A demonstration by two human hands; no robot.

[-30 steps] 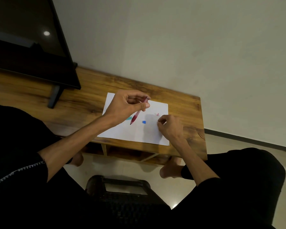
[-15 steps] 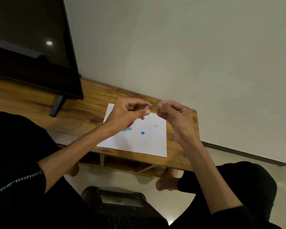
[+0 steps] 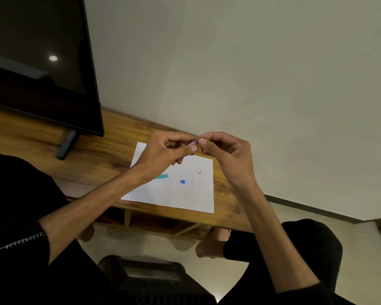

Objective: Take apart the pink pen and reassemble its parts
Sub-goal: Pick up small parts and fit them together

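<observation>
Both hands are raised above a wooden surface (image 3: 110, 150), meeting fingertip to fingertip over the far edge of a white sheet of paper (image 3: 185, 194). The left hand (image 3: 165, 150) is curled, its thumb and index finger pressed together on the pink pen (image 3: 190, 142), of which only a short pinkish length shows between the fingers; a further tip of it seems to protrude below the hand, but this is too small to tell with certainty. The right hand (image 3: 224, 150) faces the left, with thumb and index finger pinched at the exposed end of the pen, where a small dark part is just visible; the remaining fingers are bent loosely into the palm. Whether the right fingers grip the pen itself or a separate piece held against it cannot be told.

On the paper lie three small items, well apart from one another: a teal strip (image 3: 162, 176) near the left wrist, a small blue piece (image 3: 182, 181) near the middle of the sheet, and a faint pink piece (image 3: 199, 172) toward the right edge. None of them touches either hand.

A dark television screen (image 3: 37, 62) stands on the surface at the left, resting on a slanted foot (image 3: 66, 144). A plain wall (image 3: 251, 73) rises behind the surface. Below, the person's black-clad knees frame a dark stool (image 3: 150, 276) on a pale floor, and bare feet (image 3: 209, 247) rest beneath the surface's front edge.
</observation>
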